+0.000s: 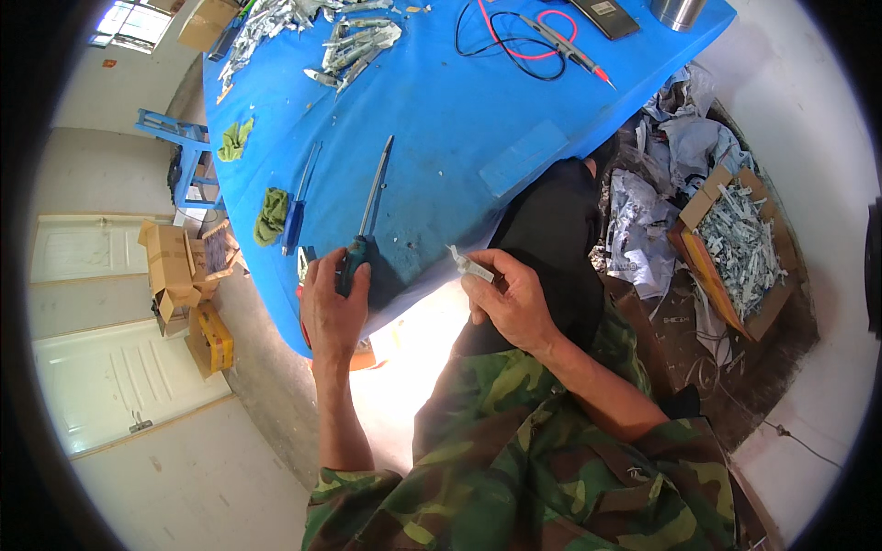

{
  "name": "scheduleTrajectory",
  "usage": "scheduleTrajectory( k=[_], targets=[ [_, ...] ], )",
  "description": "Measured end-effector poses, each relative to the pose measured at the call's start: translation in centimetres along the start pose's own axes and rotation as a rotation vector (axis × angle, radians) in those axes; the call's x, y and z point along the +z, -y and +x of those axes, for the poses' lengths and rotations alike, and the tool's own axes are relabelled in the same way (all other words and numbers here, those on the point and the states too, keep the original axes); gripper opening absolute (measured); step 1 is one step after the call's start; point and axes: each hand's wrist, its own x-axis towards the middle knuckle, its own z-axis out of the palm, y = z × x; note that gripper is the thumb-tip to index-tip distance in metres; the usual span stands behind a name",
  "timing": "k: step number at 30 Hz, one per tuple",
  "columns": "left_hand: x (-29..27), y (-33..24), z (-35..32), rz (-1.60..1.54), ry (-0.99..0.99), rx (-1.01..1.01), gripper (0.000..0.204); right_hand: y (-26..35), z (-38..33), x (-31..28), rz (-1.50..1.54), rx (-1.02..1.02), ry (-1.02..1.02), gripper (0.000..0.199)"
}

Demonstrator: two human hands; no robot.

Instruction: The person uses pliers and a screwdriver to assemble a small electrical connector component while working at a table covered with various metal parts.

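Room: pale panelled doors [101, 367] are seen at the left, with cardboard boxes [170, 262] and a blue stool [175, 128] placed near the counter.
Blue counter: the counter [441, 156] is covered in blue; a heap of grey-white strips [363, 46] is piled at its far left, and red and black test probes [562, 43] are laid at the far right beside a dark flat device [606, 14] and a metal cup [678, 11].
Near-left edge: a blue-handled screwdriver [294, 225] is left lying beside a green cloth [271, 218].
Teal-handled screwdriver: its handle [354, 257] is grasped by the fingers of the left hand [333, 303], its shaft pointed away; whether the tip is rested on the cover cannot be told.
Small pale piece: it [475, 267] is pinched between the thumb and fingers of the right hand [514, 298], just off the near edge.
Right-hand floor: similar strips are gathered in an open cardboard box [712, 280].
Step in hand: tool and piece appear to be readied, each held apart from the other.
Next move: a steady pinch and a controlled tool tip would seem to be called for.
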Motion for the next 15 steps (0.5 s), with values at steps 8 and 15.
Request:
scheduleTrajectory(
  k=[8,15],
  targets=[
    [-2.1,4.9,0.9,-0.099,-0.200,-0.189,0.034,-0.6,0.2,-0.1,-0.014,-0.050,-0.048,0.030],
    [-4.7,10.5,1.3,-0.142,-0.196,-0.206,0.032,-0.7,0.2,0.4,-0.021,-0.046,-0.053,0.030]
  ],
)
